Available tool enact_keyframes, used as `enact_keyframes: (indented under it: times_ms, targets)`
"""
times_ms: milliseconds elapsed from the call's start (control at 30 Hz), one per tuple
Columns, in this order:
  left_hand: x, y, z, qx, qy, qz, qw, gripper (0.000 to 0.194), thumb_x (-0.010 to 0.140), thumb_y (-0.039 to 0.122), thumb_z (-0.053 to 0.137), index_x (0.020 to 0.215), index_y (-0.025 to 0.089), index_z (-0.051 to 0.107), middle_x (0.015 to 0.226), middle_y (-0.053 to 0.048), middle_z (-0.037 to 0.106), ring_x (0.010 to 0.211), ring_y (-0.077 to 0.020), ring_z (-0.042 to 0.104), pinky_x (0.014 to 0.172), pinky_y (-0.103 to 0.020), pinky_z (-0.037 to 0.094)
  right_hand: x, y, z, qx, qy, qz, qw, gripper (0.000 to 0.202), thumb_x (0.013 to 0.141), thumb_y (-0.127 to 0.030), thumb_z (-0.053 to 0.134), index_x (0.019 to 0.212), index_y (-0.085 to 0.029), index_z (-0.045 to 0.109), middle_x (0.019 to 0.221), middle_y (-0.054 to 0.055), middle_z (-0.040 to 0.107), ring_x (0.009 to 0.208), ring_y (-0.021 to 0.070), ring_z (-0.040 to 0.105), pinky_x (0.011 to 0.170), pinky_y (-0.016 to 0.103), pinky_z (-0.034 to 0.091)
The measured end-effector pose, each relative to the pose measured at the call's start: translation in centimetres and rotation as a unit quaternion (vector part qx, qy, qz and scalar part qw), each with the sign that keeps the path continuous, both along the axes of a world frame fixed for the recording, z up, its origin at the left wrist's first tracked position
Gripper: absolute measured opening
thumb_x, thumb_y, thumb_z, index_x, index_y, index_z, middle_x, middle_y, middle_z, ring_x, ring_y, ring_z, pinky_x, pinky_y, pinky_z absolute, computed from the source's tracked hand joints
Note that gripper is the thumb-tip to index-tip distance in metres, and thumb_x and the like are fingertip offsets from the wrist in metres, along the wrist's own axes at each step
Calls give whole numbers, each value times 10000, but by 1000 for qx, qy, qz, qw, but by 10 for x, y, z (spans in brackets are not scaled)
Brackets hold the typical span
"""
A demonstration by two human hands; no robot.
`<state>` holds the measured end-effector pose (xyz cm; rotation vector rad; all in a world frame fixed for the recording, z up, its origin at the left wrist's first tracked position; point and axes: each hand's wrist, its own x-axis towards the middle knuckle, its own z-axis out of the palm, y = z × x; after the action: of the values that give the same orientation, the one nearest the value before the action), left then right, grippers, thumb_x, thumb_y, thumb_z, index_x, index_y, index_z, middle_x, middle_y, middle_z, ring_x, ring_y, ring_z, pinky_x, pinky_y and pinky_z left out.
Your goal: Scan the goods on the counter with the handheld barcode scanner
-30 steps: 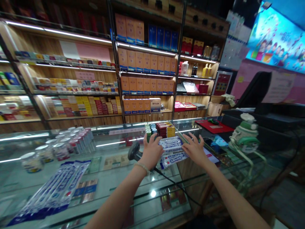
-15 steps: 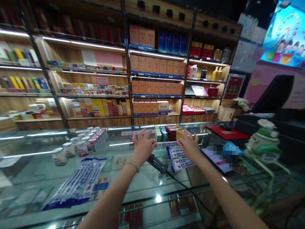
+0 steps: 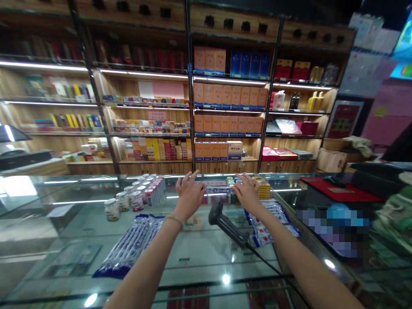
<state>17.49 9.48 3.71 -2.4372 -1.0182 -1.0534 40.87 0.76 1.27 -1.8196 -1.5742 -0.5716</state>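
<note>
A long, narrow blue-and-white snack packet (image 3: pixel 219 189) is stretched level between my two hands above the glass counter. My left hand (image 3: pixel 189 195) pinches its left end, the other fingers raised and spread. At the right end, my right hand (image 3: pixel 247 193) grips it between thumb and fingers. Below the packet lies a black handheld barcode scanner (image 3: pixel 228 225), touched by neither hand. Similar packets (image 3: pixel 128 249) lie side by side to the left of my left forearm. More of them (image 3: pixel 273 210) rest beside and partly behind my right forearm.
Small jars (image 3: pixel 112 210) and rows of cans (image 3: pixel 156 189) stand on the glass counter's left. Yellow packs (image 3: pixel 264 189) are stacked behind my right hand. A red mat (image 3: pixel 337 189) lies at right. The scanner's cable (image 3: pixel 270 268) runs toward the front edge.
My view has swung left. Both hands, still holding the packet, have moved left over the counter, away from the right-hand packets. The scanner, partly behind my left hand before, now shows fully.
</note>
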Motion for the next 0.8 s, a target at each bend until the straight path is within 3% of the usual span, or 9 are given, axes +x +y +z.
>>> enact_keyframes:
  times_ms: [300,667,800]
  targets:
    - [-14,6,-23,32,21,-5,999,284,829,395,756,1089,292,712,1579,-110,458,1481,-373,334,1210,-655,138,-7,11,-23,-15,13,15,1000,289,1017,-327,457,924,-284,728,1504,0,555,1416,266,373,1154,521,208]
    - [-16,3,-25,61,21,-19,998,218,849,348,734,1067,345,727,1569,-40,494,1470,-346,360,1218,-640,70,-13,7,-27,-21,27,14,999,325,1016,-341,437,917,-273,739,1490,27,562,1404,262,379,1133,501,244]
    - [-20,4,-24,59,13,-6,998,205,855,341,728,1059,343,736,1562,-34,503,1457,-346,372,1210,-640,86,-18,3,-15,-29,4,9,1000,288,1010,-353,479,927,-289,747,1497,21,555,1418,282,358,1148,532,209]
